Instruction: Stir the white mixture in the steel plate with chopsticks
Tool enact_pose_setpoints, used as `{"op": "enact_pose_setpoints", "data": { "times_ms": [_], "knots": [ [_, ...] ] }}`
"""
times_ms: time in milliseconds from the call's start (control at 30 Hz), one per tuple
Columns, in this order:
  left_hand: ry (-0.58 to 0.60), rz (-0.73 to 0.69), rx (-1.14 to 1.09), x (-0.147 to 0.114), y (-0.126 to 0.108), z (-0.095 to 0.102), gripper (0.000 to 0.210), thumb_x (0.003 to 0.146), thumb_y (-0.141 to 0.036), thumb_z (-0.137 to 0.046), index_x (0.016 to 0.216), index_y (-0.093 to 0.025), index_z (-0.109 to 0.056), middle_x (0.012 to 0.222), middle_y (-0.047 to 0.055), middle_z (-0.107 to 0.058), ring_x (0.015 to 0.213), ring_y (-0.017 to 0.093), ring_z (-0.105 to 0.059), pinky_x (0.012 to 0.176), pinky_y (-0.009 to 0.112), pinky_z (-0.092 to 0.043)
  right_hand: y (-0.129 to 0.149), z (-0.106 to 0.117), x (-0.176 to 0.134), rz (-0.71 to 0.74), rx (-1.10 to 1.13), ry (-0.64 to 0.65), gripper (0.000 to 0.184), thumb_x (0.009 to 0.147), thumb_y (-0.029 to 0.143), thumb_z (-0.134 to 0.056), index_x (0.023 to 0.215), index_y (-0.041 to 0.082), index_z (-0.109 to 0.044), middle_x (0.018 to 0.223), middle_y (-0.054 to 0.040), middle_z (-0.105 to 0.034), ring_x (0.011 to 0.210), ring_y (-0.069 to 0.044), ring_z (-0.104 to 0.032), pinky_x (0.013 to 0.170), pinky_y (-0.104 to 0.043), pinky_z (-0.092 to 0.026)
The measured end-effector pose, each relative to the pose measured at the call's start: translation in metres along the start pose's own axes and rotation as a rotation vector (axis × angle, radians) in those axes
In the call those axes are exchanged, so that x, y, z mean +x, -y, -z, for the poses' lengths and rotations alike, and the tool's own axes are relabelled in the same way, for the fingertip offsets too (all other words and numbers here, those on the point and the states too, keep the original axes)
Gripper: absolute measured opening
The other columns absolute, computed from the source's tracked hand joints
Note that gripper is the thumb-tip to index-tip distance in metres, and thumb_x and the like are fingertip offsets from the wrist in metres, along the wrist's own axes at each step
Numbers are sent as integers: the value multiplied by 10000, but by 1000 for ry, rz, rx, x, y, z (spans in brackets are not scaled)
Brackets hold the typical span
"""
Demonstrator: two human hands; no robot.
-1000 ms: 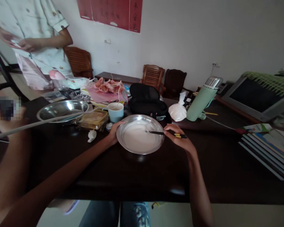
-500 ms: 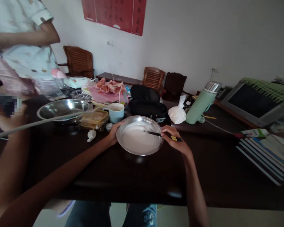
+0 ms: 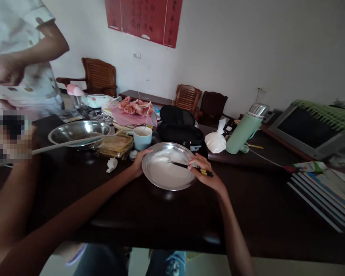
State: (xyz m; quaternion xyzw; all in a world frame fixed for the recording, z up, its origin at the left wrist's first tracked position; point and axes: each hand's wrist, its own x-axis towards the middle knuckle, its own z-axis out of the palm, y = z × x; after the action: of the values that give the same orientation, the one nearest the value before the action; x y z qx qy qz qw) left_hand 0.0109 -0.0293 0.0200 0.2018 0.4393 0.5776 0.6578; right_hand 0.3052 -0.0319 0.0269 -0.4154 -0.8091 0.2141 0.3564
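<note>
Has drawn the dark chopsticks point(image 3: 179, 165) leftward across the metal bowl point(image 3: 169, 188) since the earlier frame, bringing the right hand point(image 3: 208, 180) in over the rim. Pinches them between thumb and fingers just right of the frame's centre, with yellow bands near the back ends and tips down by the whitish contents point(image 3: 166, 176); cannot tell whether dipped or just above. Clasps the bowl's left rim in the left hand point(image 3: 138, 164), with the bowl itself at the frame's centre and the dark table point(image 3: 166, 214) below. Has a light blue mug point(image 3: 142, 139) just beyond that hand, near a clear package with yellow inside point(image 3: 115, 146), and a crumpled white tissue point(image 3: 112, 165) lower at centre left. Faces an open black case point(image 3: 179, 130) behind the bowl, with a knotted bag of white stuff point(image 3: 215, 142) and a green flask point(image 3: 243, 132) right of centre. Has a second metal basin point(image 3: 74, 132) at left, stacked books point(image 3: 324, 191) at lower right, a television point(image 3: 309, 128) at the right edge, another person point(image 3: 23, 50) at upper left and a red banner point(image 3: 143, 23) along the top
</note>
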Motion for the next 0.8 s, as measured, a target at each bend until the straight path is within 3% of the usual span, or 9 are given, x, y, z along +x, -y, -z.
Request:
{"op": "enact_pose_setpoints", "data": {
  "times_ms": [100,233,333,433,600,700,800],
  "knots": [
    [-16,15,5,-2,0,-1,108,796,-200,-725,885,-158,-772,598,32,-725,501,201,-648,544,272,-524,-15,24,-9,-34,-30,-130,186,953,482,-679,932,312,-752,1232,-59,-785,1451,-357,-556,1256,-652,-331],
    [-30,13,16,-7,-1,-3,96,871,-223,-703,886,-150,-763,570,16,-700,492,187,-630,534,255,-509,-19,47,-15,24,57,-47,228,952,507,-684,856,306,-732,1144,-52,-808,1355,-337,-642,1192,-589,-454],
    [-38,26,25,-9,-2,-4,174,934,-218,-631,849,-133,-757,593,31,-709,507,185,-638,564,255,-518,-5,35,-12,103,124,96,198,964,462,-698,854,304,-744,1127,-55,-814,1316,-313,-674,1154,-537,-507],
    [-55,23,22,-10,-2,-6,175,917,-208,-631,800,-148,-746,604,37,-716,515,189,-645,568,258,-524,8,11,-4,115,109,173,117,946,402,-732,886,306,-763,1183,-55,-802,1343,-312,-657,1199,-545,-461],
    [-77,26,17,-12,-4,-10,125,891,-194,-653,856,-139,-759,578,15,-703,503,182,-632,553,254,-520,3,-4,0,-14,25,-19,106,958,398,-693,954,321,-766,1257,-52,-772,1477,-347,-532,1258,-624,-347],
    [-76,35,10,-12,-5,-10,117,879,-179,-659,910,-139,-765,576,16,-705,507,186,-638,546,257,-526,-9,8,-3,-51,-13,-120,135,951,432,-680,934,319,-753,1226,-53,-775,1483,-364,-518,1273,-672,-300],
    [-71,30,18,-12,-5,-9,118,868,-183,-654,895,-148,-763,568,25,-702,493,191,-631,538,268,-522,-18,29,-7,-52,20,-139,189,930,481,-704,871,304,-738,1196,-63,-785,1446,-364,-555,1260,-675,-333]
  ]
}}
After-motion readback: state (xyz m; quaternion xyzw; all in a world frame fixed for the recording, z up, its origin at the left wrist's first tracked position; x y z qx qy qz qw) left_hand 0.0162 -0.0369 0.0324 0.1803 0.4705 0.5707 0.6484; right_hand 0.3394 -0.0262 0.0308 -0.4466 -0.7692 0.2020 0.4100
